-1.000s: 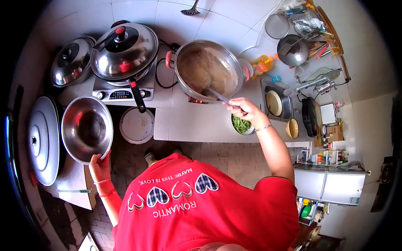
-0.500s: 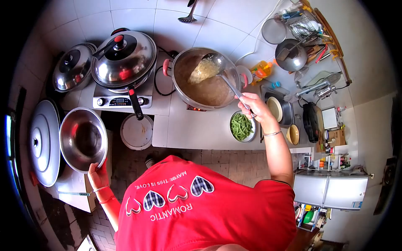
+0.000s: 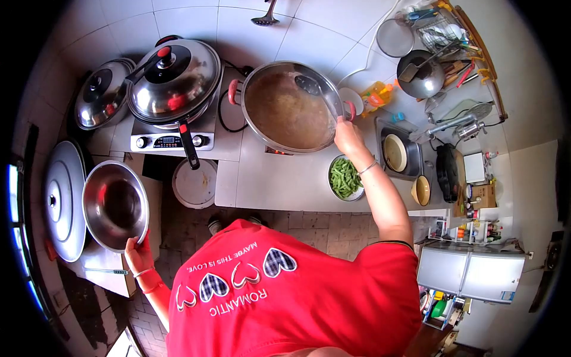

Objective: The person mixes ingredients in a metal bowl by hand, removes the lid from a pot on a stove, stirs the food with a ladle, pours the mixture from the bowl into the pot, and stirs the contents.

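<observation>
My left hand (image 3: 138,254) grips the rim of a steel basin (image 3: 116,206), which is tilted and looks empty inside. At the right side of a large pot (image 3: 285,110) with red handles, my right hand (image 3: 348,137) is closed around the handle of a ladle (image 3: 307,85). The ladle's dark bowl is tipped at the pot's back right, over cloudy brown liquid with pale matter in it. Just below my right hand, a bowl of cut green beans (image 3: 345,177) stands on the counter.
A lidded wok (image 3: 173,83) sits on an induction cooker (image 3: 172,141), its handle jutting toward the counter edge. Another lidded pot (image 3: 101,95) and a big lid (image 3: 64,201) are at left. A sink (image 3: 410,156), orange bottle (image 3: 377,98) and yellow bowl (image 3: 421,190) are at right.
The ladle was lifted with pale food in it, then tipped over the pot; the food has left it. My right hand moved up toward the rim. My left hand and basin shifted slightly left.
</observation>
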Demonstrator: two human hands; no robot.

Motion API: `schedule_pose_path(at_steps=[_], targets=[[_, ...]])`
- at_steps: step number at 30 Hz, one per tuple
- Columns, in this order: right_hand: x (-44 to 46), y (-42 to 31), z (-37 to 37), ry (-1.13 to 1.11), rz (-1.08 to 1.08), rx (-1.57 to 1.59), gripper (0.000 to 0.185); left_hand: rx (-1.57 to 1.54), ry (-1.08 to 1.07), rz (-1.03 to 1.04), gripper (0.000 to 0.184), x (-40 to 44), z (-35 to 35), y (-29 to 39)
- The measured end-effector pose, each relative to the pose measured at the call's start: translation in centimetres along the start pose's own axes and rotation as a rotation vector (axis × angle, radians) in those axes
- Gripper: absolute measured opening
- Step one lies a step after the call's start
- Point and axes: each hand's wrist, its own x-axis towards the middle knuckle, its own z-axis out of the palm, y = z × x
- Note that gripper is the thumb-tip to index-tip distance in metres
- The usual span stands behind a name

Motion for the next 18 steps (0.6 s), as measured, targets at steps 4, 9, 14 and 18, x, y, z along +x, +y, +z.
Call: schedule_pose_path(at_steps=[4, 9, 14, 18], targets=[[0.2, -1.8, 0.3, -0.272, 0.174, 0.478, 0.019, 0.022, 0.003, -0.022, 0.026, -0.2, 0.0, 0.1], [-0.5, -1.4, 1.8, -0.637, 0.375, 1.379, 0.016, -0.011, 0.009, -0.062, 0.027, 1.5, -2.2, -0.1], [-3.0, -1.9, 0.9, -0.958, 0.445, 1.785, 0.017, -0.057, -0.014, -0.046, 0.024, 1.7, -1.1, -0.3], [-8.1, -3.6, -2.7, -0.728, 0.337, 1.738, 0.026, -0.016, -0.071, -0.060, 0.016, 1.6, -0.9, -0.8]])
